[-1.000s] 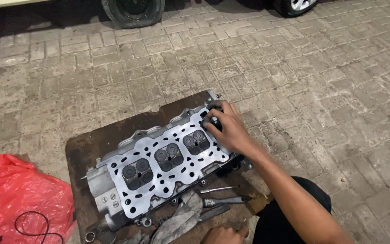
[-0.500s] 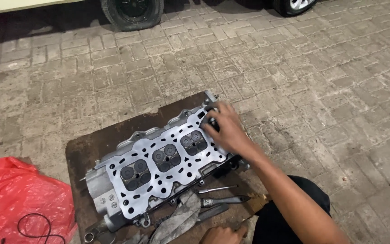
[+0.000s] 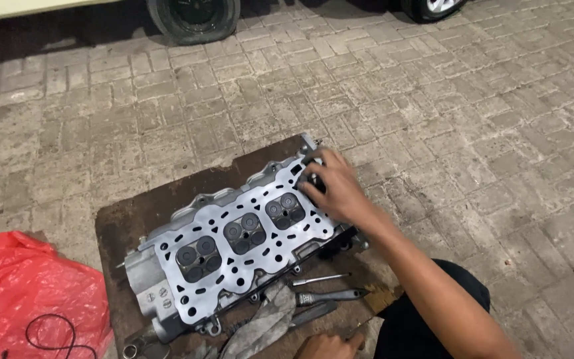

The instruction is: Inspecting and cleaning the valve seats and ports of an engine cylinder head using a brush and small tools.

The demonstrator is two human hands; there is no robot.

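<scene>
A silver cylinder head (image 3: 234,249) lies face up on a dark brown board (image 3: 134,219), showing three combustion chambers with dark valves. My right hand (image 3: 333,189) rests on its far right end, beside the last chamber, with the fingers curled around a small dark part (image 3: 310,164) at the edge. My left hand (image 3: 327,346) is low at the frame's bottom edge on the near side of the board, next to the tools. It is only partly in view, so its grip is unclear.
A screwdriver (image 3: 330,296), a thin metal rod (image 3: 320,279) and a grey rag (image 3: 260,326) lie on the board's near edge. A red plastic bag (image 3: 28,299) with a black cord sits left. Brick paving surrounds the board; vehicle tyres (image 3: 194,16) stand behind.
</scene>
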